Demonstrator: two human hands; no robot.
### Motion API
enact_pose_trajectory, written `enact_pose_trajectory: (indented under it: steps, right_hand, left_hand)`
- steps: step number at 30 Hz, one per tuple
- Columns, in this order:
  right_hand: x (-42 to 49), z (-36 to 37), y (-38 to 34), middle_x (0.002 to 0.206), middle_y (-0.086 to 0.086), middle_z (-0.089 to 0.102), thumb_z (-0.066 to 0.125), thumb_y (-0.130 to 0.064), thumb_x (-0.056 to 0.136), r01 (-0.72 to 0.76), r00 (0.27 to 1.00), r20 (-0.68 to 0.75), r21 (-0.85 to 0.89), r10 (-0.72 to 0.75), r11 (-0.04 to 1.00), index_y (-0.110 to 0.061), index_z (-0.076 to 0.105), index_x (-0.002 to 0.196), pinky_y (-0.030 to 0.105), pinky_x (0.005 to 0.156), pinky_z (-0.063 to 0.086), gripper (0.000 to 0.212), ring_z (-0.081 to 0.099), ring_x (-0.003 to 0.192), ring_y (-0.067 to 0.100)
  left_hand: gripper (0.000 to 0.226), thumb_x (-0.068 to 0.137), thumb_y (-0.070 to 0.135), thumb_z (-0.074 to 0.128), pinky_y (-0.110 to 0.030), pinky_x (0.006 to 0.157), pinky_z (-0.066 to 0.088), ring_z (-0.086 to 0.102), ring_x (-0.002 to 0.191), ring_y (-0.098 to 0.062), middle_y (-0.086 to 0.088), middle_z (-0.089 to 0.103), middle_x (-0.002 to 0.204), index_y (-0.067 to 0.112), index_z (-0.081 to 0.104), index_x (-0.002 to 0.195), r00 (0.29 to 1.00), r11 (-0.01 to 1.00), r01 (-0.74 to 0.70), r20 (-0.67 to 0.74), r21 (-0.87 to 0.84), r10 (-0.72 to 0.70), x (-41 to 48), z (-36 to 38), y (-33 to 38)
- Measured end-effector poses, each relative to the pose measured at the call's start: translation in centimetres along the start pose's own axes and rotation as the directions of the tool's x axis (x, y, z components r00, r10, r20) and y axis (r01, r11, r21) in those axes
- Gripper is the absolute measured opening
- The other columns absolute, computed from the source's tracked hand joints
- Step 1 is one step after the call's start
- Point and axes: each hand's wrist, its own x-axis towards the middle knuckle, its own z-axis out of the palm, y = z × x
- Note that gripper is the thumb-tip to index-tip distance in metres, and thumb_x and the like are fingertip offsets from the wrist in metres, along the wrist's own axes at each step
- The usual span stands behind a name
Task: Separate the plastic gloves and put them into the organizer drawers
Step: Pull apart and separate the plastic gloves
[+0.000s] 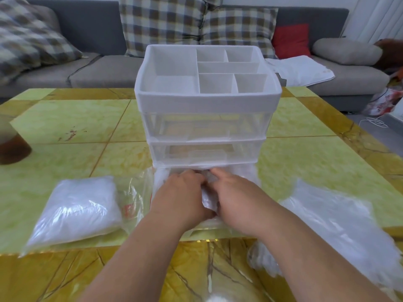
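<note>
Table edge: the near rim of the table [152, 280] passes under your forearms — veined gold here, pale green tiles farther in.
Left hand: your left hand [183, 192] has its fingers curled down onto a wad of gloves [208, 200], gripping it from the left.
Right hand: your right hand [236, 197] lies just beside the left, fingers curled over the same wad from the right.
Wad of gloves: crumpled clear plastic, pinned between both hands inside the bottom drawer [207, 228].
Bottom drawer: pulled out toward you, with white film showing on either side of your hands.
Sealed packet: a sealed packet [76, 212] of white gloves lies flat on the table, left of your hands.
Loose heap: a loose heap [340, 227] of gloves spreads on your right, reaching the table's near edge.
Organizer: the organizer [207, 101] stands upright behind your hands — two clear drawers closed above the open one, a white divided tray on top.
Cup: a brown cup [11, 147] stands at the far left, blurred.
Sofa: a grey sofa [87, 33] with plaid cushions [161, 22] runs beyond the table.
</note>
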Motion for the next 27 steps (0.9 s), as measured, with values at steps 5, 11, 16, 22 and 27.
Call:
enact_pose_trajectory:
  steps: [5, 11, 16, 22, 27]
  right_hand:
    - [0.5, -0.1, 0.4, 0.107, -0.012, 0.042, 0.061, -0.011, 0.084, -0.039, 0.997, 0.064, 0.112, 0.032, 0.993, -0.027, 0.052, 0.114, 0.031, 0.087, 0.043, 0.035, 0.044, 0.112, 0.017]
    - [0.7, -0.2, 0.4, 0.114, -0.009, 0.048, 0.052, -0.004, 0.081, -0.129, 0.983, 0.146, 0.102, 0.114, 0.986, -0.026, 0.053, 0.111, 0.034, 0.091, 0.046, 0.036, 0.039, 0.108, 0.015]
    - [0.7, -0.4, 0.3, 0.115, -0.009, 0.049, 0.049, -0.002, 0.080, -0.154, 0.976, 0.171, 0.118, 0.133, 0.981, -0.027, 0.052, 0.111, 0.033, 0.092, 0.046, 0.040, 0.038, 0.110, 0.014]
    - [0.7, -0.4, 0.3, 0.121, -0.002, 0.050, 0.048, 0.000, 0.088, -0.135, 0.978, 0.176, 0.113, 0.114, 0.984, -0.017, 0.058, 0.113, 0.030, 0.093, 0.045, 0.032, 0.043, 0.116, 0.017]
    - [0.3, -0.8, 0.3, 0.116, 0.000, 0.051, 0.048, -0.006, 0.094, -0.075, 0.986, 0.153, 0.103, 0.059, 0.992, -0.020, 0.057, 0.121, 0.030, 0.077, 0.046, 0.031, 0.056, 0.098, 0.021]
  left_hand:
    - [0.037, 0.085, 0.043, 0.072, -0.034, 0.094, 0.050, 0.060, 0.115, -0.017, 0.007, 0.064, 0.122, 0.033, 0.064, 0.120, 1.000, 1.000, 0.015, -0.019, 0.006, -0.015, -0.6, -1.1, 0.4]
    - [0.029, 0.083, 0.001, 0.051, -0.031, 0.078, 0.039, 0.048, 0.091, -0.019, 0.008, 0.055, 0.090, 0.027, 0.054, 0.093, 0.973, 0.900, 0.175, -0.209, 0.400, -0.097, -1.9, -2.9, -0.2]
    - [0.024, 0.082, 0.005, 0.050, -0.031, 0.078, 0.028, 0.033, 0.089, -0.019, 0.009, 0.045, 0.086, 0.028, 0.046, 0.087, 0.975, 0.857, 0.193, -0.193, 0.478, -0.112, -1.9, -2.6, -0.5]
    - [0.041, 0.085, 0.000, 0.055, -0.030, 0.081, 0.050, 0.058, 0.104, -0.018, 0.006, 0.066, 0.107, 0.028, 0.065, 0.114, 0.961, 0.933, 0.093, -0.275, 0.346, 0.006, -2.2, -2.9, 0.9]
    - [0.052, 0.084, 0.002, 0.053, -0.026, 0.084, 0.050, 0.060, 0.109, -0.015, 0.011, 0.059, 0.122, 0.035, 0.060, 0.123, 0.983, 0.970, -0.082, -0.140, 0.227, 0.116, -1.1, -0.2, 0.2]
